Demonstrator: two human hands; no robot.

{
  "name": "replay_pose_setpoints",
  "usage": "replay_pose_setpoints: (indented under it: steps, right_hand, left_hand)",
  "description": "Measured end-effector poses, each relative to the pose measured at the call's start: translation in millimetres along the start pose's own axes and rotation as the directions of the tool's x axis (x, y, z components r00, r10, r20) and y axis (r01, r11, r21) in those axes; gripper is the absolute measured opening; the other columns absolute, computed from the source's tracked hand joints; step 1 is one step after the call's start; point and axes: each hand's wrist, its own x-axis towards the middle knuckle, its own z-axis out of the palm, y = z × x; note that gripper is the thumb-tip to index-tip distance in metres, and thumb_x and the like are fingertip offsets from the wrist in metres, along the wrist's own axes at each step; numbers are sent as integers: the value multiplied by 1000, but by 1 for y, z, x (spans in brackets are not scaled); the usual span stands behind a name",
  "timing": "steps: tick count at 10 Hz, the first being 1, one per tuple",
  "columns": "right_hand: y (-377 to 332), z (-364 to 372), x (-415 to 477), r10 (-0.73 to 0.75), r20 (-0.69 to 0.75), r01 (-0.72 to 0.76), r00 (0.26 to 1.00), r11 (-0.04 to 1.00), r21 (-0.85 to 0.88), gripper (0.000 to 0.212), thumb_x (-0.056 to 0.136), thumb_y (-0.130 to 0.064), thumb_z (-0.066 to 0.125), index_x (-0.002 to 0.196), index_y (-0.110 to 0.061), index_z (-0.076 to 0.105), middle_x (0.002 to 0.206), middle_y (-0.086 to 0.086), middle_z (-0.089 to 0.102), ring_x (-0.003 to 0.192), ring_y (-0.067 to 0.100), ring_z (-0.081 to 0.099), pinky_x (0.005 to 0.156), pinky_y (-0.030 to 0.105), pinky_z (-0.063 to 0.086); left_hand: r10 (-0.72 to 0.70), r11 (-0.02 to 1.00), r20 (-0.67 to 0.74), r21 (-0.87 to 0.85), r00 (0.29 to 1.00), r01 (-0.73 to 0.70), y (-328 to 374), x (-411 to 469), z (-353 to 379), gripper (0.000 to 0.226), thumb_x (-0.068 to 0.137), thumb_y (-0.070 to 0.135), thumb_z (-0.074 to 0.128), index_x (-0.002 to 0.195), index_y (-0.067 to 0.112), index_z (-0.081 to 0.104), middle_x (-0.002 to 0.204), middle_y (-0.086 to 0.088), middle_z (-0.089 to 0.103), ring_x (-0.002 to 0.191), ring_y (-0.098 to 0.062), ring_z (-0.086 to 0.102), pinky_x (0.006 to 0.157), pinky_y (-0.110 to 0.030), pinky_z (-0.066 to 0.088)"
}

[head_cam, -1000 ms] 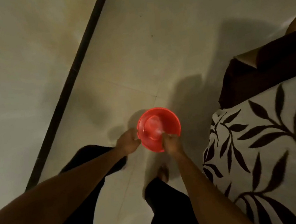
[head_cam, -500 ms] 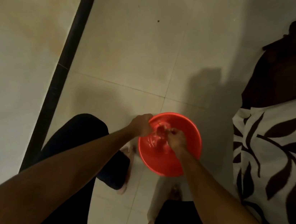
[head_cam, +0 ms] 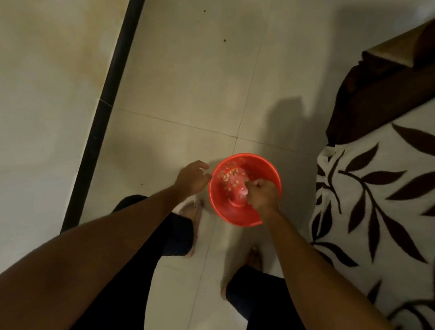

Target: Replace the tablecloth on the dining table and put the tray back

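A round red tray (head_cam: 229, 207) with a raised middle hangs over the tiled floor, tilted, with several small pale scraps lying in its far half. My right hand (head_cam: 263, 193) is closed over its near right rim and inner wall, holding it. My left hand (head_cam: 191, 178) is just left of the tray's rim, fingers loosely curled and apart, holding nothing. A white cloth with dark brown leaf print (head_cam: 399, 210) covers the surface at my right.
A dark brown cloth or cushion (head_cam: 384, 93) lies beyond the leaf-print cloth. A black skirting strip (head_cam: 108, 101) runs diagonally along the wall at left. My legs in dark trousers and bare feet (head_cam: 192, 212) stand on the pale floor tiles (head_cam: 198, 70).
My left hand has come off the tray's middle and drawn back to the left of its rim. The tray has shifted right, now carried by my right hand alone.
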Motion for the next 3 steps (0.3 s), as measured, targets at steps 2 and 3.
replay_pose_setpoints:
  steps: [2,3]
  right_hand:
    - [-41,-61,-117,-110,-32,114,993,983,145,28,76,-36,63,75,-9,70,78,11,73,77,30,67,81,46,57]
    - [-54,-105,-189,-230,-73,240,970,955,174,20,82,-33,64,77,-15,71,76,0,72,75,21,65,80,42,56]
  left_hand:
    - [18,1000,-32,-8,999,-18,4,-113,-47,22,92,11,60,111,15,70,108,-1,67,90,-14,61,69,-16,47]
    - [86,996,-27,-7,996,-86,15,-180,-59,16,92,10,60,103,15,72,104,-5,72,99,-23,67,84,-26,51]
